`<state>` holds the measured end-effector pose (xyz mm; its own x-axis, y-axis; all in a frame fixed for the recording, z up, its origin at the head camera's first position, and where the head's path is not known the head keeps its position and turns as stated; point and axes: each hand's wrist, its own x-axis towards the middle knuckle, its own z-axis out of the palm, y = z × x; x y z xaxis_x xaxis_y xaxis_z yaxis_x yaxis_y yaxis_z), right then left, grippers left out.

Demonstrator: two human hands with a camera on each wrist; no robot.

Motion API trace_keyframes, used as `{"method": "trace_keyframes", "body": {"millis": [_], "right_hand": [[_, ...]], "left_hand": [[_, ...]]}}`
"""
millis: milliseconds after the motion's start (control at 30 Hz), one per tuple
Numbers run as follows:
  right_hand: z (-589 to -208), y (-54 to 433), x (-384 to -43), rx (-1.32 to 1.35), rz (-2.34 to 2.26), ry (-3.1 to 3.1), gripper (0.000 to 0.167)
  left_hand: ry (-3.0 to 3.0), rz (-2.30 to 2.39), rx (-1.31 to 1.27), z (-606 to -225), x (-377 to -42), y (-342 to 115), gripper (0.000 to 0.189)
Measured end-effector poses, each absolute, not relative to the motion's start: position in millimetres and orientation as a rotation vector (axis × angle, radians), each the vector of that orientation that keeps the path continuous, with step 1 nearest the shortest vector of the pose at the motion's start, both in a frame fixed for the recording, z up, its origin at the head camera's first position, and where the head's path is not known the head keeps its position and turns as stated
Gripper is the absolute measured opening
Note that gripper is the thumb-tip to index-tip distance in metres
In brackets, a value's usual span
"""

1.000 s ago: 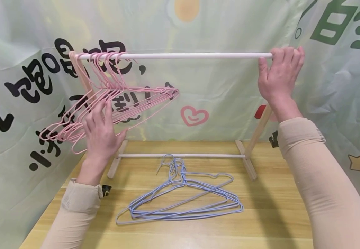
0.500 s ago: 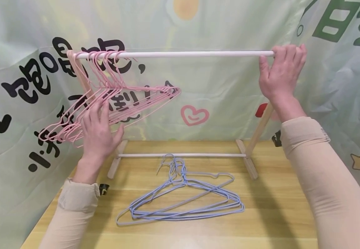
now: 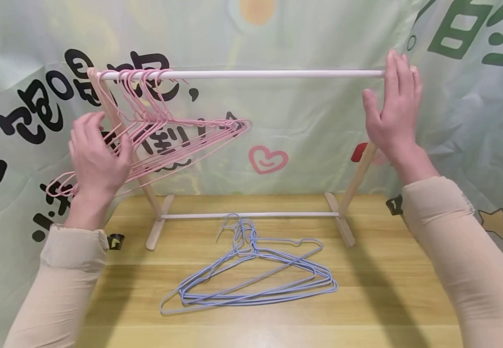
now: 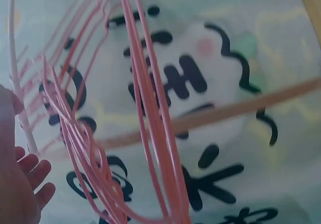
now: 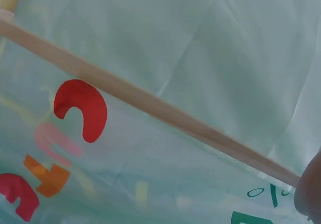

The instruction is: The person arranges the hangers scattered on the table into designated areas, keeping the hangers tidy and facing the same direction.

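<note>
Several pink wire clothes hangers hang bunched at the left end of a white rail. Over their left arms is my left hand, fingers loosely bent and thumb apart from them. The left wrist view has this hand at the edge, beside the hanging pink hangers, gripping nothing. At the rail's right end my right hand stands with straight fingers pointing up, palm side against the rack's corner. Only a bit of the right hand shows in the right wrist view, at the top of the wooden post.
Several blue wire hangers lie in a pile on the wooden table. Behind them are the rack's lower bar and its wooden feet. A printed cloth backdrop surrounds the table.
My left hand has moved left and up across the pink hangers, toward their left ends. My right hand's fingers, curled over the rail end before, have straightened upward.
</note>
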<state>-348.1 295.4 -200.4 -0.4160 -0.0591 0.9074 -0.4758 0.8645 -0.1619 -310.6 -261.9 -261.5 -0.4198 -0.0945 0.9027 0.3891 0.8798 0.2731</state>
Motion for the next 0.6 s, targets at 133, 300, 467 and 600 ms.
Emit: {"method": "trace_keyframes", "body": {"millis": [133, 300, 467, 600], "right_hand": [[-223, 283, -336, 0.52, 0.534, -1.807, 0.072], [-270, 271, -316, 0.629, 0.654, -1.724, 0.066], [-328, 263, -294, 0.706, 0.722, -1.815, 0.065], [-375, 255, -273, 0.714, 0.743, -2.079, 0.058]], "left_hand": [[-1.959, -0.56, -0.135, -250, -319, -276, 0.049], [-2.042, -0.53, -0.113, -240, -332, -285, 0.047], [-2.155, -0.455, -0.086, -237, -346, -295, 0.05], [-2.212, -0.403, -0.076, -234, -353, -302, 0.05]]}}
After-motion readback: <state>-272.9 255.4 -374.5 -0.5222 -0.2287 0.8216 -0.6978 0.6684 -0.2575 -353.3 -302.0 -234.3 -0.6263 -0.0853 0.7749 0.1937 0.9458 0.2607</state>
